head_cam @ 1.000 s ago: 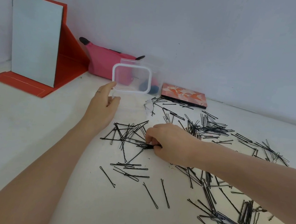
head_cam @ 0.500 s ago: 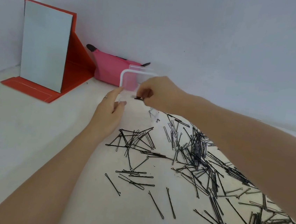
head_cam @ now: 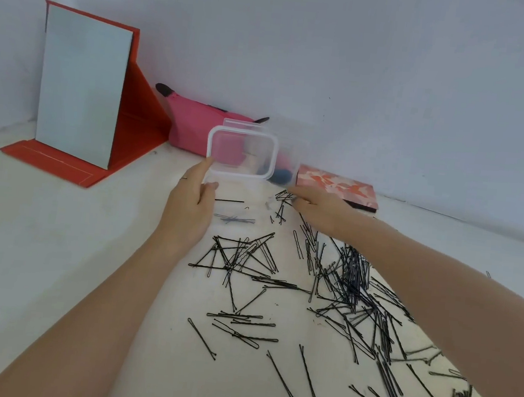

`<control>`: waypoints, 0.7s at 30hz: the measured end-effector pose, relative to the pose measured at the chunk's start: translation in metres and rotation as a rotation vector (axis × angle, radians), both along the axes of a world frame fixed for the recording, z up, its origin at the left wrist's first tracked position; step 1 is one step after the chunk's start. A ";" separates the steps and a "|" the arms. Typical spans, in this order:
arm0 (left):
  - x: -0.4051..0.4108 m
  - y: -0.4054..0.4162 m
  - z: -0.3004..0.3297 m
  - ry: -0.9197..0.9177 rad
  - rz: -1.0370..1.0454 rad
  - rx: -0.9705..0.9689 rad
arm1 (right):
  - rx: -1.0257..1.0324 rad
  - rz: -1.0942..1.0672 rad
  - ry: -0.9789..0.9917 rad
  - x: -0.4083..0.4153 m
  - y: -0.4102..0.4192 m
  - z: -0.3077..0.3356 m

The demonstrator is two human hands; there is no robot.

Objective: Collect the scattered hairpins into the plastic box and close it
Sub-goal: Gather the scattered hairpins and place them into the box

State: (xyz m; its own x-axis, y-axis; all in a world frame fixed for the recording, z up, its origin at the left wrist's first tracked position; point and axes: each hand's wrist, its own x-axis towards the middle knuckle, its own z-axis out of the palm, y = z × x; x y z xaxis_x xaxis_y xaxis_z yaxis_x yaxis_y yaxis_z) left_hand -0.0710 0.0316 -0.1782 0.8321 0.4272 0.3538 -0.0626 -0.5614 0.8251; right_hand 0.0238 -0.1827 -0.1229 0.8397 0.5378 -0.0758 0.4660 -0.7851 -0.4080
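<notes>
The clear plastic box (head_cam: 240,174) stands on the white table with its lid tipped up and open. My left hand (head_cam: 191,200) grips the box's left side, thumb against the lid rim. A few hairpins (head_cam: 234,218) lie inside the box. My right hand (head_cam: 319,206) hovers just right of the box, its fingertips over a small clump of pins (head_cam: 283,196), with loosely extended fingers that hold nothing I can see. Several black hairpins (head_cam: 347,281) lie scattered over the table in front of me and to the right.
A red folding stand with a mirror (head_cam: 81,92) stands at the back left. A pink pouch (head_cam: 197,127) lies against the wall behind the box. A patterned flat case (head_cam: 336,185) sits behind my right hand. The wall runs along the back.
My right hand picked pins from the pile, carried them up to the box and has drawn back to the box's right side. More pins lie in the box. My left hand kept its hold.
</notes>
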 end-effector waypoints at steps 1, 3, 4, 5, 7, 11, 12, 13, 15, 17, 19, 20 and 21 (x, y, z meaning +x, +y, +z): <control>0.001 0.001 -0.001 -0.002 0.011 -0.008 | -0.028 0.039 -0.001 0.003 0.004 -0.004; 0.001 0.003 -0.002 0.000 0.033 -0.027 | -0.102 0.087 -0.030 0.007 0.011 -0.008; 0.000 0.003 -0.002 0.002 0.040 -0.035 | -0.119 0.103 -0.034 0.007 0.014 -0.009; 0.000 0.004 -0.002 0.003 0.046 -0.044 | -0.131 0.124 -0.029 0.007 0.016 -0.011; 0.001 0.004 -0.001 0.000 0.057 -0.052 | -0.154 0.199 -0.038 0.000 0.016 -0.017; 0.002 0.005 -0.001 -0.006 0.058 -0.055 | -0.155 0.291 -0.069 -0.025 -0.002 -0.020; 0.002 0.004 -0.001 -0.003 0.054 -0.059 | -0.144 0.318 -0.073 -0.030 -0.008 -0.018; 0.002 0.004 -0.001 0.003 0.052 -0.062 | -0.120 0.329 -0.071 -0.034 -0.013 -0.014; 0.001 0.003 -0.001 0.006 0.050 -0.061 | -0.069 0.282 -0.060 -0.037 -0.018 -0.003; 0.001 0.002 0.000 0.005 0.047 -0.057 | -0.068 0.236 -0.072 -0.032 -0.019 0.003; -0.001 0.002 -0.001 0.004 0.043 -0.055 | -0.087 0.185 0.004 -0.028 -0.016 0.002; -0.001 0.003 -0.001 0.006 0.042 -0.056 | -0.088 0.157 0.070 -0.029 -0.014 -0.001; -0.001 0.003 -0.001 0.006 0.041 -0.056 | -0.085 0.138 0.117 -0.031 -0.012 -0.005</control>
